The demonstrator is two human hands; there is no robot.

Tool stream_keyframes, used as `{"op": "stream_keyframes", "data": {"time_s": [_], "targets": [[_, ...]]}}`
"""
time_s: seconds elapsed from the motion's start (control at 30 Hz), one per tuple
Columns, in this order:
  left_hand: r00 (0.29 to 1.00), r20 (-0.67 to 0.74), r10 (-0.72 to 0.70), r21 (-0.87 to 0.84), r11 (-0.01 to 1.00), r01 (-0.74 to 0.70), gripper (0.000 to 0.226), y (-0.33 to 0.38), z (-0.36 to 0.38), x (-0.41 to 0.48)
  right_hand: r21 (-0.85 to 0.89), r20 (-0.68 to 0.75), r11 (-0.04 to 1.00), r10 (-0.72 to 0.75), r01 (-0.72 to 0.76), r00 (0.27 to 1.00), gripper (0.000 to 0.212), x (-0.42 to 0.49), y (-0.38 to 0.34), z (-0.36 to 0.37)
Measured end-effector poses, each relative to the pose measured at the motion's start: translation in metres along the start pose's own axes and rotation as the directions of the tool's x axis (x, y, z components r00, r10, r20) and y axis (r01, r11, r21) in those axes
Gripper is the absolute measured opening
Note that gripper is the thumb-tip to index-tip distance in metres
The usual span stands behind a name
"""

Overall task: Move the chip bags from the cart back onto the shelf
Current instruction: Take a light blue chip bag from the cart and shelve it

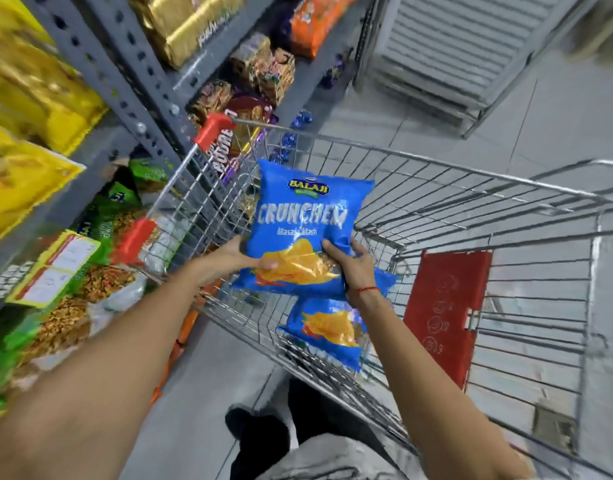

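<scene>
I hold a blue chip bag (pixel 305 216) upright above the wire cart (pixel 471 188), with both hands on its lower part. My left hand (pixel 239 259) grips its lower left edge. My right hand (pixel 350 268) grips its lower right edge; a red thread is on that wrist. Under the held bag, more blue chip bags (pixel 327 334) lie inside the cart near its left wall; one is partly hidden behind my right hand. The grey metal shelf (pixel 100 64) stands to the left of the cart.
The shelf holds yellow bags (pixel 24 88) up high, green snack packs (pixel 100 230) lower down, and gold and orange packs (pixel 318 19) farther along. A red child-seat flap (pixel 443 313) sits in the cart. A slatted metal rack (pixel 471 53) stands ahead on the tiled floor.
</scene>
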State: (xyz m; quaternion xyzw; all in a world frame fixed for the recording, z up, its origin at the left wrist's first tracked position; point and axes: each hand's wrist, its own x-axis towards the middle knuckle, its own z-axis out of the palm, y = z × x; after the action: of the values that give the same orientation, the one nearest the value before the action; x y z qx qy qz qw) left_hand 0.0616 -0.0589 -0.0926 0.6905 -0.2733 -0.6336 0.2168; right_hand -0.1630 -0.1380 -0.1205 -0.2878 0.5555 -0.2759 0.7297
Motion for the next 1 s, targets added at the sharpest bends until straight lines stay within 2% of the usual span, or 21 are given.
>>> {"op": "stream_keyframes", "data": {"time_s": [0.1, 0.27, 0.33, 0.43, 0.47, 0.57, 0.6, 0.7, 0.73, 0.87, 1.0], "targets": [[0.992, -0.04, 0.121, -0.064, 0.99, -0.124, 0.114, 0.021, 0.01, -0.034, -0.015, 0.018, 0.995, -0.096, 0.096, 0.995, 0.067, -0.021, -0.025, 0.008], [0.919, -0.182, 0.35, -0.147, 0.914, -0.377, 0.121, 0.07, 0.006, -0.1, 0.051, 0.114, 0.957, -0.291, 0.287, 0.95, 0.04, -0.056, -0.081, 0.036], [0.868, -0.246, 0.431, -0.144, 0.869, -0.473, 0.114, 0.091, -0.001, -0.129, 0.062, 0.159, 0.919, -0.394, 0.389, 0.905, 0.031, -0.075, -0.11, 0.055], [0.797, -0.34, 0.5, -0.099, 0.823, -0.559, 0.087, 0.124, -0.02, -0.176, 0.125, 0.226, 0.837, -0.547, 0.533, 0.806, 0.024, -0.11, -0.158, 0.09], [0.757, -0.381, 0.531, -0.068, 0.8, -0.596, 0.083, 0.135, -0.027, -0.193, 0.154, 0.247, 0.806, -0.591, 0.571, 0.768, 0.023, -0.124, -0.173, 0.102], [0.609, -0.491, 0.624, 0.046, 0.716, -0.696, 0.102, 0.164, -0.048, -0.247, 0.229, 0.307, 0.719, -0.693, 0.656, 0.652, 0.02, -0.17, -0.214, 0.137], [0.553, -0.519, 0.652, 0.094, 0.687, -0.721, 0.096, 0.172, -0.054, -0.266, 0.248, 0.334, 0.693, -0.717, 0.677, 0.612, 0.02, -0.186, -0.225, 0.149], [0.381, -0.59, 0.711, 0.228, 0.6, -0.767, 0.053, 0.187, -0.074, -0.319, 0.304, 0.434, 0.634, -0.756, 0.711, 0.489, 0.03, -0.231, -0.256, 0.186], [0.32, -0.615, 0.72, 0.269, 0.573, -0.774, 0.049, 0.19, -0.08, -0.335, 0.321, 0.46, 0.618, -0.764, 0.718, 0.453, 0.032, -0.247, -0.265, 0.198], [0.115, -0.694, 0.711, 0.378, 0.496, -0.781, 0.057, 0.194, -0.1, -0.405, 0.377, 0.568, 0.583, -0.759, 0.719, 0.318, 0.039, -0.298, -0.294, 0.25], [-0.016, -0.737, 0.676, 0.44, 0.462, -0.77, 0.08, 0.185, -0.118, -0.467, 0.392, 0.677, 0.602, -0.701, 0.696, 0.224, 0.048, -0.333, -0.312, 0.307]]}}
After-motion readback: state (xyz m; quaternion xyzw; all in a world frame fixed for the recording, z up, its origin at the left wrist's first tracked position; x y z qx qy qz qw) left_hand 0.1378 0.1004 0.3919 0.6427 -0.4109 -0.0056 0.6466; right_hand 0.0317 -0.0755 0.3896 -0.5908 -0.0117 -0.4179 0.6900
